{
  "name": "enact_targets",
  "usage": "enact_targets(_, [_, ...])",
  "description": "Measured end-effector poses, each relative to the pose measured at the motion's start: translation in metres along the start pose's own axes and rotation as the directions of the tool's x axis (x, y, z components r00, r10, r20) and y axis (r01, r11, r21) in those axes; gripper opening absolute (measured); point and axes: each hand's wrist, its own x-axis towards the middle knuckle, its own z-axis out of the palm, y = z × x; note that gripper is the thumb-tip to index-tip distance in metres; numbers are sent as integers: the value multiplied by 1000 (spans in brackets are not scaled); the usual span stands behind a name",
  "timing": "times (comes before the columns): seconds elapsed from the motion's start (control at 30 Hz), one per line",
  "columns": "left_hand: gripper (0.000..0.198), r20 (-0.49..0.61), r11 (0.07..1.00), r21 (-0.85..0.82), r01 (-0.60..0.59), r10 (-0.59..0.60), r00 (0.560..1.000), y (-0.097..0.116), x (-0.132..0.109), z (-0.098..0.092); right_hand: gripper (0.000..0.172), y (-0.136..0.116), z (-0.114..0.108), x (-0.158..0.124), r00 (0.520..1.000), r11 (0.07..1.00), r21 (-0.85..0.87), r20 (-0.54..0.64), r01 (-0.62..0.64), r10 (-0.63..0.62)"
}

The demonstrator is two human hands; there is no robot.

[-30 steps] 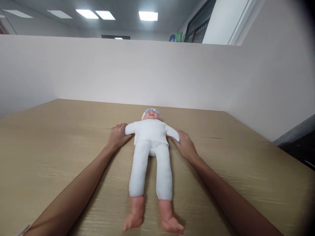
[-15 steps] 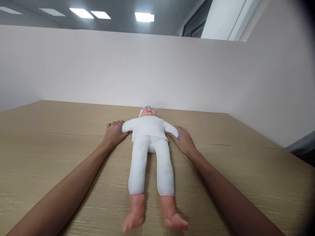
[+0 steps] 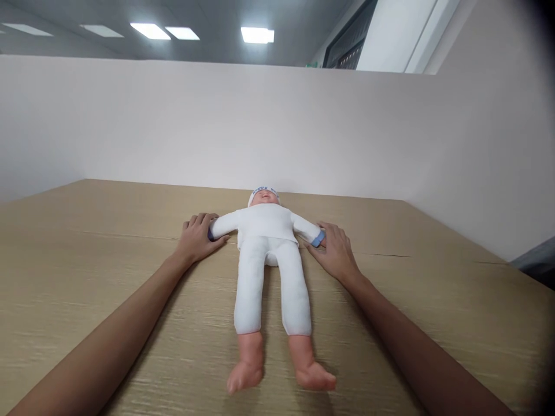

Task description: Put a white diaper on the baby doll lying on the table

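Note:
A baby doll (image 3: 269, 222) in a white top, white trousers and a white cap with blue lettering lies face up on the wooden table, its bare feet towards me. Its arms are stretched out to both sides. My left hand (image 3: 197, 237) is curled round the end of the doll's arm on the left, thumb on the near side, covering the doll's hand. On the other side, my right hand (image 3: 336, 248) holds the doll's hand just beyond the blue cuff (image 3: 318, 238). The fingertips of both my hands are partly hidden.
The wooden tabletop (image 3: 130, 271) reaches back to a pale partition (image 3: 208, 121), which continues along the right side. A dark object (image 3: 537, 263) shows at the right edge. Ceiling lights (image 3: 255, 35) are visible above the partition.
Both my hands have slid outward along the doll's arms towards the ends, and more of both blue cuffs shows. The doll's feet appear slightly higher and further right in view.

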Motion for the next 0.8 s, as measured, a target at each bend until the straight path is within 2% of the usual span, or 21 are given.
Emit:
enact_targets(0.2, [55, 33, 986, -149, -72, 78, 996, -35, -6, -9, 51, 28, 1, -10, 1000, 999, 30, 14, -10, 10])
enact_targets(0.33, [55, 49, 983, -171, -65, 75, 996, -38, -3, -5, 50, 39, 11, -6, 999, 998, 51, 3, -32, 32])
enact_targets(0.47, [57, 58, 985, -169, -41, 52, 997, -35, -5, -7, 49, 38, 13, -6, 999, 996, 76, -15, -48, 50])
enact_targets(0.63, [61, -21, 997, -74, 33, -34, 999, -18, -28, -16, 47, 18, -5, -25, 993, 991, 103, -66, -87, 94])
enact_targets(0.73, [59, -121, 991, -77, 110, -119, 985, 9, -46, -28, 43, -12, -30, -41, 984, 985, 125, -114, -120, 134])
enact_targets(0.8, [52, -189, 981, -156, 114, -143, 972, 36, -62, -46, 39, -42, -56, -56, 978, 980, 148, -142, -134, 155])
